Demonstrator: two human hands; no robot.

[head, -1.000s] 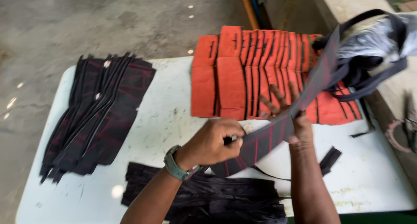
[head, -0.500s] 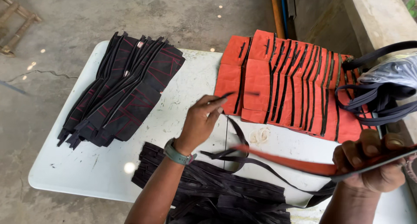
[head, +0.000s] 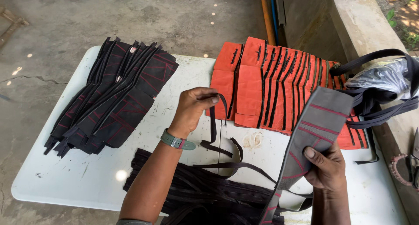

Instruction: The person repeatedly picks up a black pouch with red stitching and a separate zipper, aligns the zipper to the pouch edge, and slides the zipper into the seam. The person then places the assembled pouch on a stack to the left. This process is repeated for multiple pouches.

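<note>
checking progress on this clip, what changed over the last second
The right hand pulled the grey red-stitched panel rightward and turned it upright. The left hand let go of the panel and lifted a thin black strap. The orange stack and dark stack stayed put.

Grey red-striped strap (head: 316, 124), orange pieces (head: 270, 85), white table (head: 65, 181).

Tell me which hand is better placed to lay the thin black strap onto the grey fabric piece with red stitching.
The left hand: it already pinches the thin black strap above the white table. The right hand is occupied gripping the grey fabric piece with red stitching, so it can only hold that steady.
</note>
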